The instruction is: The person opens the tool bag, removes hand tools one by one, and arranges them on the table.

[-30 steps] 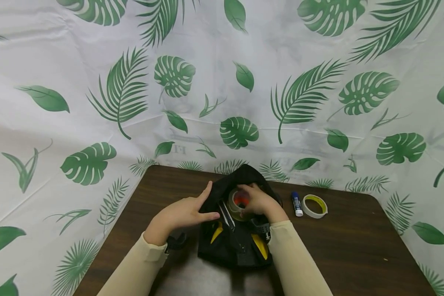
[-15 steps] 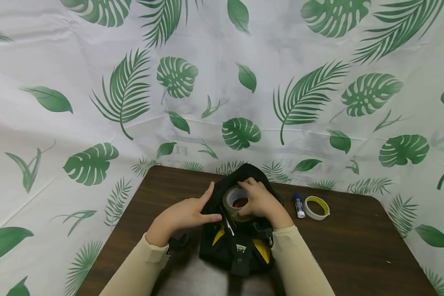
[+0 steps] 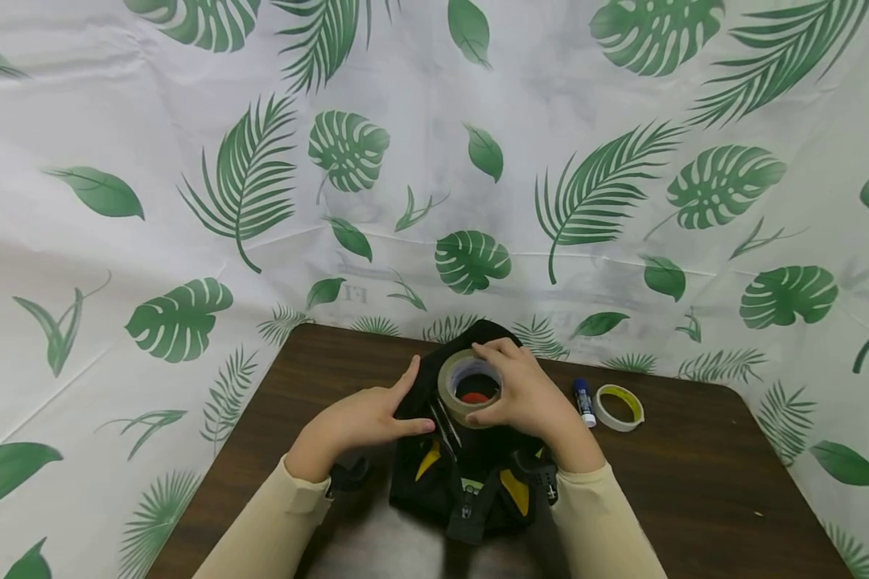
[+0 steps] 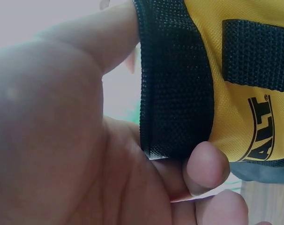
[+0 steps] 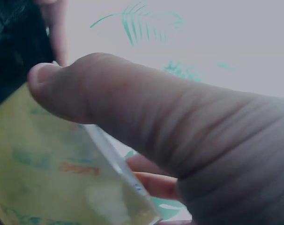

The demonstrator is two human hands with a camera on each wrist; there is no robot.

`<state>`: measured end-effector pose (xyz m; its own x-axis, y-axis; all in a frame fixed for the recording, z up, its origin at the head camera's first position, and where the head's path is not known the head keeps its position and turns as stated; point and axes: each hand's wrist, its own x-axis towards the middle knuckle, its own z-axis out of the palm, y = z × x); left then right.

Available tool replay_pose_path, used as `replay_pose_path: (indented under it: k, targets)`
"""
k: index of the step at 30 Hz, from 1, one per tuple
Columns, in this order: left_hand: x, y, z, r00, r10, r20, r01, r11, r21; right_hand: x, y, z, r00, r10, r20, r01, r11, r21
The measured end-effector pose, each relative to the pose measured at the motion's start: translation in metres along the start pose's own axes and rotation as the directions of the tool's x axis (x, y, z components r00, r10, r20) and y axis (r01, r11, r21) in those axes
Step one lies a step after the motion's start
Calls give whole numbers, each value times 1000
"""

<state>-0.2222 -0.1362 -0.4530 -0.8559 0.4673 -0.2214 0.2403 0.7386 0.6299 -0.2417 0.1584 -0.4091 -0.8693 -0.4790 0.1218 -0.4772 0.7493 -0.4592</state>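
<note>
- Two hands work at a black-and-yellow bag (image 3: pixel 420 494) on the brown table (image 3: pixel 681 482).
- The right hand (image 3: pixel 529 398) pinches a wide roll of tape (image 3: pixel 446 390), thumb on the near side, fingers reaching round behind.
- The left hand (image 3: pixel 358 420) grips the bag's rim (image 4: pixel 175 84), which runs between its thumb and curled fingers; thumb and forefinger stand wide apart.
- The roll is at the bag's mouth, hole toward the head camera; whether any of it sits below the rim, I cannot tell.
- Something red (image 3: pixel 474 397) shows through the hole, and a slim tool (image 3: pixel 445 430) lies just beside the roll.
- The step in hand seems to be passing the roll through the mouth, though which way is unclear.
- Either way, the next move calls for a steady rim and clearance from the slim tool.
- Toward the person's right, a glue stick (image 3: pixel 584 402) and a narrower roll (image 3: pixel 614 422) lie side by side.
</note>
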Motion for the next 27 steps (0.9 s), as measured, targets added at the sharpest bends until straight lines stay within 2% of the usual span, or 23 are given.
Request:
replay_pose_path:
  k: [8,15,21,27]
  targets:
    - [1,-1,1,1000,2,-11,-2,1000,15,-22,-6,-8,991,-18,-134,26,998,57]
    - [1,-1,2,1000,14,-9,-14,1000,-7,-47,2,-27,971,60,-231,-37,994,103]
    - [2,-1,3,1000,5,1,-5,1000,-9,-69,20,-48,938,111,-329,-95,993,63]
    - [3,-2,4,1000,12,-5,-12,1000,3,-91,47,-72,891,168,-423,-174,984,24]
